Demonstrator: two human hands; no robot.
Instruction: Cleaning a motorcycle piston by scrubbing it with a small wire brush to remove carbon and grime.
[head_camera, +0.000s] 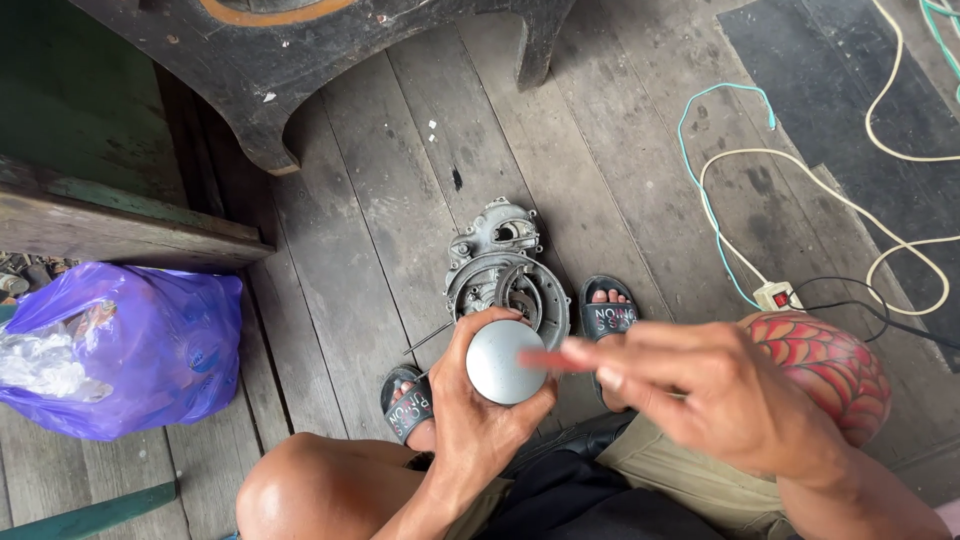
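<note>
Head view: left hand (480, 420) cradles grey round cap (505, 362); purple bag (120, 345) bulges nearby.

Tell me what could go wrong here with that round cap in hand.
The left hand grips the round grey cap by its edge only, above the engine casing; a slip could drop it onto the casing or the toes. The right hand is blurred and holds something thin and red against the cap; it might skid across the smooth face. The floorboards have gaps that might catch small parts.
</note>
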